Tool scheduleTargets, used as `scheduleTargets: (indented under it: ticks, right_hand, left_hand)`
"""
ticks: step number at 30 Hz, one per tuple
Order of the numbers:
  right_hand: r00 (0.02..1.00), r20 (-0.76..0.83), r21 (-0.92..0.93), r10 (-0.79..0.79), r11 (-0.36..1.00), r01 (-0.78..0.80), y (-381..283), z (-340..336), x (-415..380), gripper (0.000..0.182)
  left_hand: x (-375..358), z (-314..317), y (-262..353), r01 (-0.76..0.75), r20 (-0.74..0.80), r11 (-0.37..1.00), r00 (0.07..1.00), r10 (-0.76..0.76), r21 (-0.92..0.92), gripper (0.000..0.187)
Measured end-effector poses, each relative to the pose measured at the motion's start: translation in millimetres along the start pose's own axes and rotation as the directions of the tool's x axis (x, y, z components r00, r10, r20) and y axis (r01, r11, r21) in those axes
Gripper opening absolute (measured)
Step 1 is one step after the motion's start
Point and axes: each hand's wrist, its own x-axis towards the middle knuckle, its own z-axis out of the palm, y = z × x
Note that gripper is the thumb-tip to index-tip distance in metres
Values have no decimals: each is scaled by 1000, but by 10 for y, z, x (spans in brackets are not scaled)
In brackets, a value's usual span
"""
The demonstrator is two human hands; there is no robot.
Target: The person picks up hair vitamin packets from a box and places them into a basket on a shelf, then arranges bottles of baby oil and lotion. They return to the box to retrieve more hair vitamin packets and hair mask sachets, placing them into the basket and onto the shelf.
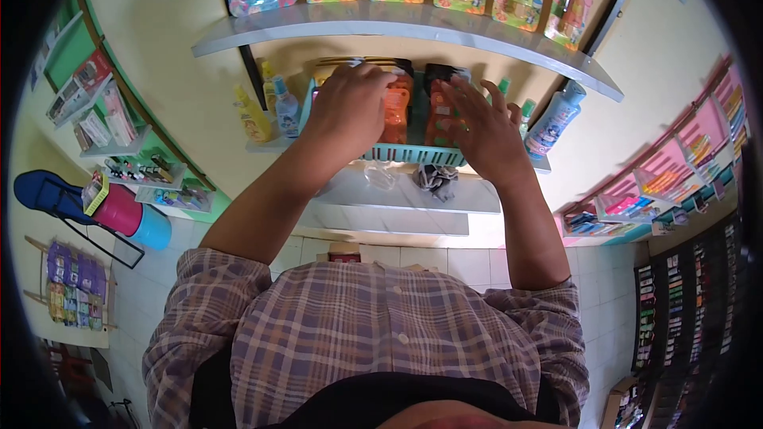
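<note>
A light green plastic basket (413, 156) stands on a wall shelf and holds orange packets (395, 114) and other dark and yellow packs. Over the basket's left part is my left hand (350, 107), its fingers bent over the packs' tops; whether it grips one is hidden. My right hand (486, 131) is at the basket's right side, fingers apart, its fingertips near a dark and orange packet (439, 111). Beside the basket on the left stand a yellow bottle (253, 117) and a blue bottle (286, 109). A larger blue bottle (554, 121) leans at the right.
Above the basket, an upper shelf (397, 22) carries several carded packs. A lower shelf (469, 195) holds a clear item (381, 176) and a grey bundle (435, 180). Stocked racks line both sides. A blue chair (48, 192) and a pink bin (119, 208) are at the left.
</note>
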Motion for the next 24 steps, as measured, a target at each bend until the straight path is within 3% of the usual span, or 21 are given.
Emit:
scheduleTargets:
  ticks: [6, 9, 12, 15, 18, 20, 24]
  right_hand:
    - [999, 52, -39, -2, 999, 4, -94, 11, 46, 58]
    - [1000, -10, -22, -7, 1000, 7, -192, 48, 130, 56]
    - [1000, -7, -8, -5, 1000, 5, -402, 74, 270, 50]
    - [995, 22, -64, 98, 993, -97, -564, 110, 328, 39]
    - [985, 41, -72, 169, 984, -165, -641, 231, 329, 32]
    - [990, -54, -63, 133, 989, -136, -669, 278, 314, 30]
    - [985, -75, -89, 153, 983, -160, -682, 303, 345, 29]
  left_hand:
    - [-279, -380, -333, 67, -133, 998, 989, -69, -20, 24]
    - [-347, -340, -382, 129, -97, 990, 986, -135, -63, 22]
    - [-333, -112, -345, 156, -40, 987, 987, -155, 44, 22]
    - [-338, 69, -342, 297, 94, 954, 950, -298, 32, 21]
    - [-336, 152, -410, 333, 147, 942, 935, -324, -45, 23]
    - [-335, 203, -430, 317, 139, 947, 941, -309, -43, 24]
    - [-338, 270, -420, 286, 85, 956, 956, -280, -65, 27]
